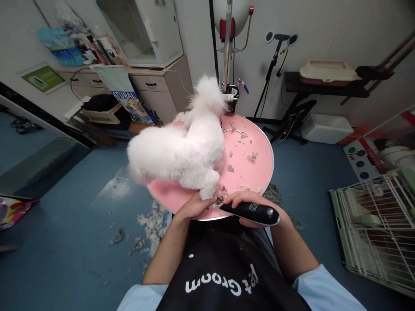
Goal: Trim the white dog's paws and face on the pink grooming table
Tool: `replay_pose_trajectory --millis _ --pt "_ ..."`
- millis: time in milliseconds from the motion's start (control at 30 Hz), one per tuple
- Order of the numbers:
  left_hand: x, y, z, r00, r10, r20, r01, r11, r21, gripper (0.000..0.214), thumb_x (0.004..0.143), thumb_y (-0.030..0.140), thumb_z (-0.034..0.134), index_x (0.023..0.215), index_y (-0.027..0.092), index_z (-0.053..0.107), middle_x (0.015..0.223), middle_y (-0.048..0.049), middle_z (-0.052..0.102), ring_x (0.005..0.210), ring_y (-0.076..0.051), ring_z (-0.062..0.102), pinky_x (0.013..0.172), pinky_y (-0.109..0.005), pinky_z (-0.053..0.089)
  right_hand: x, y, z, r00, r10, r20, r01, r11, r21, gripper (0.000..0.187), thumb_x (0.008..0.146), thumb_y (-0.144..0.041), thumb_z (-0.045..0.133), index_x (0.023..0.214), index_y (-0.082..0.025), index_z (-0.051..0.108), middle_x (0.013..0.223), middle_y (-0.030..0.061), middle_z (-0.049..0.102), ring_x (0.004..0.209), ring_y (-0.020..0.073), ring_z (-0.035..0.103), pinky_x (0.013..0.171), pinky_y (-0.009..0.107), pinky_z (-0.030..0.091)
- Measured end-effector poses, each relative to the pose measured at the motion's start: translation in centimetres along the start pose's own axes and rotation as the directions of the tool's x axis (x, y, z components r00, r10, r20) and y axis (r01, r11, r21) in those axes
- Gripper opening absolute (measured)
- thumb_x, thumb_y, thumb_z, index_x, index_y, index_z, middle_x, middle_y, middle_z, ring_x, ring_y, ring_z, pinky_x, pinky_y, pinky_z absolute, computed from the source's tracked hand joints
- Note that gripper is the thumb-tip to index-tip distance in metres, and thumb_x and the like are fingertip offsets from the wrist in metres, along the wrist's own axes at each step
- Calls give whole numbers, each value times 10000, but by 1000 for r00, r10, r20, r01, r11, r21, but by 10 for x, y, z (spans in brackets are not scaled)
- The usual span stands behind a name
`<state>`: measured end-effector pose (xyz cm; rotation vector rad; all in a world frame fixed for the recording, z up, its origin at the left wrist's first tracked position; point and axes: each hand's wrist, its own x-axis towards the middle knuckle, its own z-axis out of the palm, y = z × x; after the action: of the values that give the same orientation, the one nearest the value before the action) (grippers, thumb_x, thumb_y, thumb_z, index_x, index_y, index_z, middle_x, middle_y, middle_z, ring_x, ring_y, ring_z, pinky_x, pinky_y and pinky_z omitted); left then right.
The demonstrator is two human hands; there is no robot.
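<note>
A fluffy white dog point(175, 153) stands on a round pink grooming table point(259, 138). At the table's near edge my left hand point(195, 205) is closed around the end of the dog's leg point(209, 183); the paw itself is mostly hidden. My right hand point(244, 199) grips a black hair clipper point(254, 211), its head pointing left, close to that paw. Whether the blade touches the hair I cannot tell. Grey and white hair clippings point(252, 157) lie scattered on the pink top. Toward the table's far side rests a pair of scissors point(232, 128).
A metal stand post point(227, 52) rises behind the table. A wire cage point(379, 229) stands on the right. At the back left are a drawer cabinet point(152, 84) and a pet carrier point(102, 114). Cut hair point(155, 226) litters the blue floor.
</note>
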<state>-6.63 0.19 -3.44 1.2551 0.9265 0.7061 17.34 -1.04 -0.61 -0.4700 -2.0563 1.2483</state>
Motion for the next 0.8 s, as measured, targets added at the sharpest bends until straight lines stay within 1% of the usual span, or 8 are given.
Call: replay_pose_trajectory --millis 133,200,300,400,467,600,700,800 --pt "0 3 0 1000 -4 -13 4 1000 -13 458 740 480 719 1013 115 673 1108 -121 674 1057 -259 591 955 -370 432 0 -3 -2 997 1 -81 -2 1000 -13 364 777 -156 655 1119 -235 558 1244 101 619 1180 212 579 1007 385 453" --pt "0 4 0 1000 5 -1 -5 1000 1 453 744 488 713 1004 118 681 1122 -122 670 1077 -262 583 964 -368 425 0 -2 -3 1000 24 -20 -24 1000 -17 350 775 -151 649 1106 -228 563 1262 105 603 1193 209 565 1011 383 446" --pt "1 4 0 996 18 92 -19 1000 2 437 762 506 689 921 99 685 989 -122 689 970 -245 608 904 -357 452 -1 2 -3 996 64 60 -67 996 56 360 747 -197 705 1079 -210 567 1209 108 618 1140 217 585 981 391 459" --pt "1 4 0 988 9 155 -3 999 -43 441 761 502 693 919 92 671 918 -111 682 899 -226 612 869 -351 463 -4 7 0 991 100 -91 -76 969 236 394 727 -268 762 1047 -217 538 1107 90 644 1042 213 625 912 391 489" --pt "1 5 0 992 14 128 -9 999 -40 426 751 480 713 936 99 668 946 -106 677 929 -225 603 888 -346 452 -5 11 1 980 99 -175 -41 951 308 383 731 -303 767 1019 -222 527 1124 94 632 1073 222 610 929 407 474" --pt "1 7 0 996 23 82 -22 999 -24 420 736 482 725 917 106 680 961 -110 682 987 -249 594 919 -353 437 -5 18 3 988 128 -85 -95 944 317 373 729 -301 766 1005 -210 532 1178 108 598 1119 228 576 952 414 452" --pt "0 7 0 995 17 99 -15 1000 -21 402 745 474 719 878 96 681 923 -115 688 950 -250 610 912 -362 445 -6 21 4 976 175 -132 -96 883 458 397 750 -318 749 1021 -224 475 1170 107 612 1118 229 587 941 425 460" --pt "0 3 1 997 41 69 -38 998 -53 423 750 411 734 1031 105 659 1050 -122 678 1016 -256 604 932 -360 445 -6 24 5 980 162 -119 -71 833 549 402 750 -319 752 993 -229 446 1191 113 613 1158 239 574 956 444 448"
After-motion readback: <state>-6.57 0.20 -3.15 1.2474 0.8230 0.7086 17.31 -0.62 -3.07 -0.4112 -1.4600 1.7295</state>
